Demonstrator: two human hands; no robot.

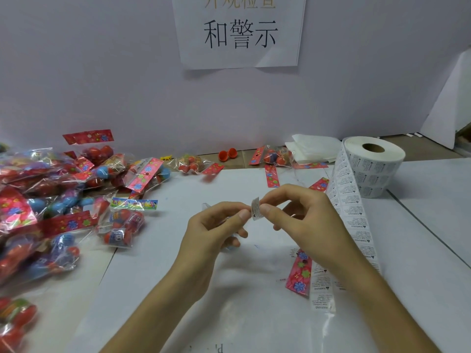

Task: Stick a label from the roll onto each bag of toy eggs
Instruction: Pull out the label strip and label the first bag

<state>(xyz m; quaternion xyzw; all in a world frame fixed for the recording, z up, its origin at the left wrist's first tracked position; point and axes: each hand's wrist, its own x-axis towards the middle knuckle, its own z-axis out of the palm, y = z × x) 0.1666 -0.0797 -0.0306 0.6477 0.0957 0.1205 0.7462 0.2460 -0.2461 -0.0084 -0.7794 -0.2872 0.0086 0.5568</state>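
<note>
White paper label, small, printed: raised between both hands, pinched by thumb and forefinger of the right hand; left hand, fingers curled, pinches its other edge. Label roll: beyond the right fingers, strip trailing past that wrist. Bags of toy eggs: heaped well left of the left fingers.

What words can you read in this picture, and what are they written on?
"和警示": on the paper sign on the wall.
The line above it on the sign: cut off by the picture's top edge, not readable for sure.
"WARNING": upside down, repeated along the label strip coming off the roll; its small print is too tiny.
The label pinched between left hand and right hand: too small to read.
</note>
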